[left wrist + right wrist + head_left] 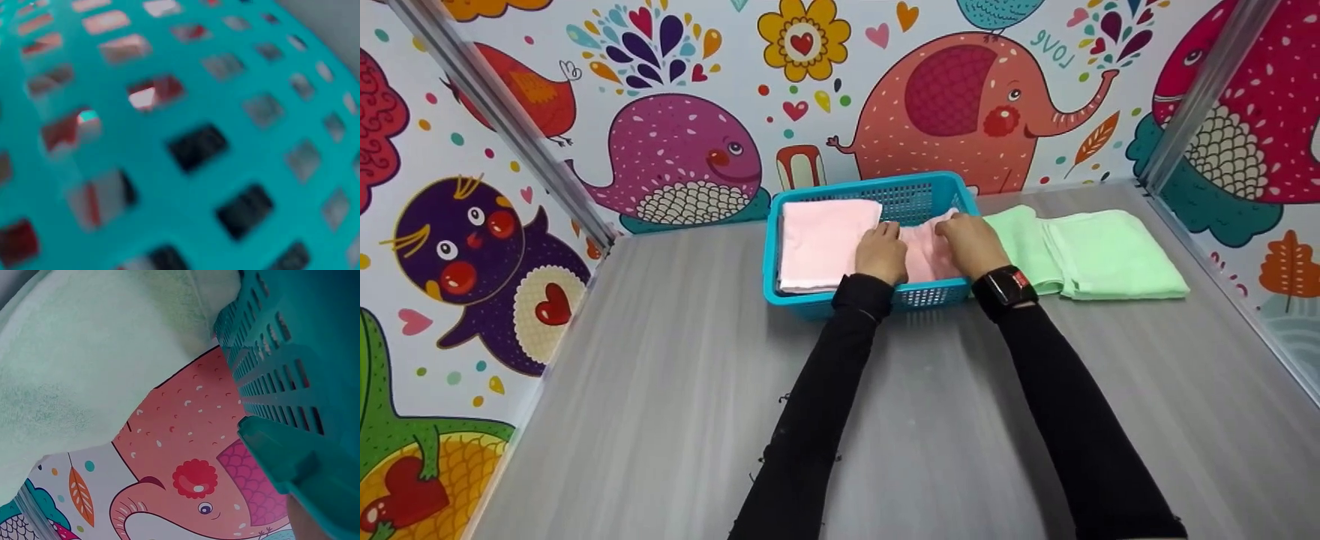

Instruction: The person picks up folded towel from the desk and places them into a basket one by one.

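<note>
A turquoise plastic basket (802, 300) with a perforated wall stands against the back wall. A neatly folded pink towel (825, 244) lies in its left part. A second, rumpled pink towel (926, 251) is in the right part, between the hands. My left hand (883, 253) grips its left side with bent fingers, beside the folded one. At its upper right corner my right hand (971, 244) pinches the cloth, just over the basket's right rim. The left wrist view shows only the basket's perforated wall (152, 140); the fingertips are partly hidden.
Folded green towels (1117, 255) lie on the grey table (682, 390) right of the basket, close to its side. A printed cartoon wall (817, 112) rises directly behind, and metal corner posts (1207, 97) stand at both back corners.
</note>
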`<state>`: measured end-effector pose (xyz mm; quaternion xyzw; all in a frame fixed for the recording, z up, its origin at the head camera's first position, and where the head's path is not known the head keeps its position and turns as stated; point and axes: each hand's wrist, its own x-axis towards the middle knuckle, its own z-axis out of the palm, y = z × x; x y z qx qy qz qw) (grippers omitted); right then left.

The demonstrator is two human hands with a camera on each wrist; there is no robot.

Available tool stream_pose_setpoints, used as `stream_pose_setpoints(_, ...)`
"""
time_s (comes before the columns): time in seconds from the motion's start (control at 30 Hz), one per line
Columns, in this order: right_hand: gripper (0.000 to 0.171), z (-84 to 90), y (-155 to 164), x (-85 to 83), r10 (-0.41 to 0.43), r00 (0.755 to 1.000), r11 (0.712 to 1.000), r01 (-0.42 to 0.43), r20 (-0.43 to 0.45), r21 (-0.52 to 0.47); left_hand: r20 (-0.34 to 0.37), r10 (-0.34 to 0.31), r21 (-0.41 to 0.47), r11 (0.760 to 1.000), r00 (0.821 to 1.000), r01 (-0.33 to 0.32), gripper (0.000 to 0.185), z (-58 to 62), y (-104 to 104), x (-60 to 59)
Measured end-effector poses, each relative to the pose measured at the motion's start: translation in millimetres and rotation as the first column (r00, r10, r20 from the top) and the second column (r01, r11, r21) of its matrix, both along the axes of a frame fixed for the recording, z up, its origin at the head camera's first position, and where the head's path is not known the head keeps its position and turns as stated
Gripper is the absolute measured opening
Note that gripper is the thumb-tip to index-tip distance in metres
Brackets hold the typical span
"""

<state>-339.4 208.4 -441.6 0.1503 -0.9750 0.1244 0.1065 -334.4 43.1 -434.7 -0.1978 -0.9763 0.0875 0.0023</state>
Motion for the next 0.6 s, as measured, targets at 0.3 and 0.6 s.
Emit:
stream_pose_setpoints(0.3,0.019,-0.5,-3.3,0.6,-0.012,0.999,0.999,0.013,-0.039,0.039,0.104,-0.076,-0.030,0.996,0.992,0.080,0.029,-1.5,-0.9,-4.3)
stream_pose_setpoints(0.6,0.020,-3.8,0.8,-0.6,0.044,0.991,0.959,-0.006,-0.127,0.284,0.279,-0.028,-0.028,0.999,0.960,0.037,0.041,3.5,-3.6,-3.2)
